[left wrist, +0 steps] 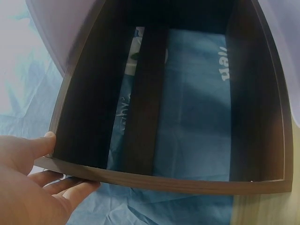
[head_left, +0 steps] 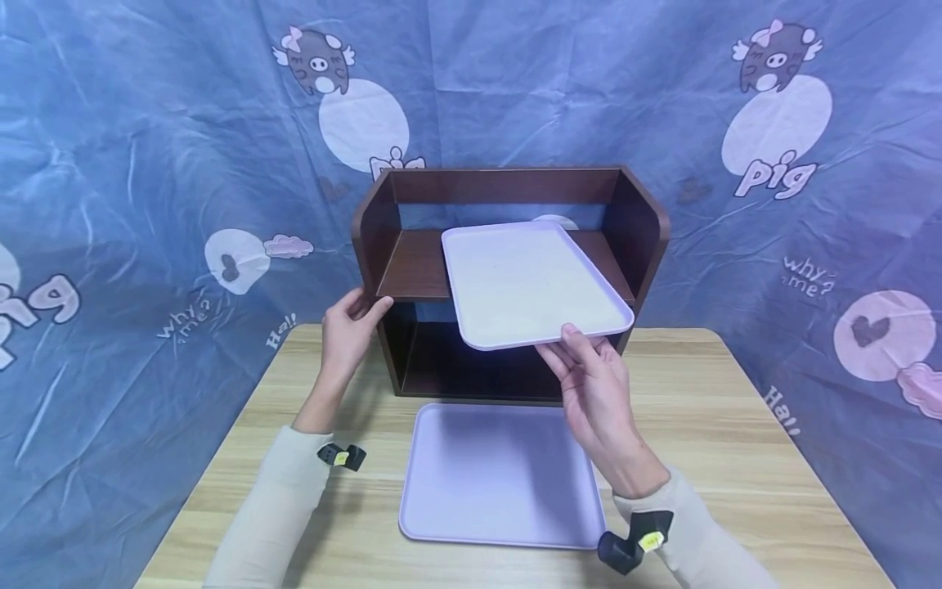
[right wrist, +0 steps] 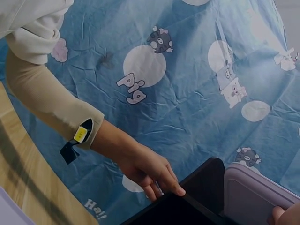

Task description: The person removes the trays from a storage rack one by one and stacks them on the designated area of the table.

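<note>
A dark brown two-tier wooden shelf (head_left: 508,186) stands at the back of the table. My left hand (head_left: 348,331) grips its left side panel at the middle board, thumb on the front edge and fingers round the outside, as the left wrist view (left wrist: 70,180) shows. With my right hand (head_left: 596,384) I pinch the near edge of a pale lilac tray (head_left: 530,282), thumb on top and fingers beneath. This tray is tilted and overlaps the upper tier. A second lilac tray (head_left: 500,474) lies flat on the table before the shelf.
The light wood table (head_left: 699,409) reaches out on both sides of the shelf. Blue cloth (head_left: 515,82) with pig prints hangs behind and at the sides. A small black device (head_left: 633,540) is strapped to each sleeve.
</note>
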The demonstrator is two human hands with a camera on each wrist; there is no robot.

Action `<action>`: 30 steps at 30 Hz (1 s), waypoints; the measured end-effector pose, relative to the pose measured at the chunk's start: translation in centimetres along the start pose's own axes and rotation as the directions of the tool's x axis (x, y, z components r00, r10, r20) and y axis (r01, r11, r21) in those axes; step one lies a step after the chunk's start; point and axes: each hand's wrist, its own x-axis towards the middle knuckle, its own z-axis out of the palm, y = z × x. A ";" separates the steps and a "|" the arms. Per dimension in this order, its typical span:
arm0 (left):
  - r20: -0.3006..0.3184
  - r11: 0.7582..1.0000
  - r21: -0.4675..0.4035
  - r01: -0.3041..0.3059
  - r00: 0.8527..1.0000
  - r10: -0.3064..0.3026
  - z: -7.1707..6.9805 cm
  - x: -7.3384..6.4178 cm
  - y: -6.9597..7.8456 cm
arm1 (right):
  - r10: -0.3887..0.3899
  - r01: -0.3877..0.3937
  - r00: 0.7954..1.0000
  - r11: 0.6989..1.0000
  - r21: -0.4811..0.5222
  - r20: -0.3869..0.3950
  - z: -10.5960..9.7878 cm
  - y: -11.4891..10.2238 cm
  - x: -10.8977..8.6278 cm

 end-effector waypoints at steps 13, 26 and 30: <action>0.002 1.000 -0.005 0.007 1.000 -0.007 -0.1 -0.1 0.2 | -0.030 0.031 0.998 0.999 -0.011 0.055 -0.2 -1.5 -0.2; -0.004 1.000 -0.009 0.014 1.000 -0.014 0.0 0.0 0.2 | -0.063 0.066 0.992 0.997 -0.026 0.114 -0.8 -3.3 -0.4; -0.004 1.000 -0.011 0.016 1.000 -0.016 0.0 -0.1 0.2 | -0.069 0.074 0.990 0.997 -0.038 0.120 -1.0 -3.7 -0.5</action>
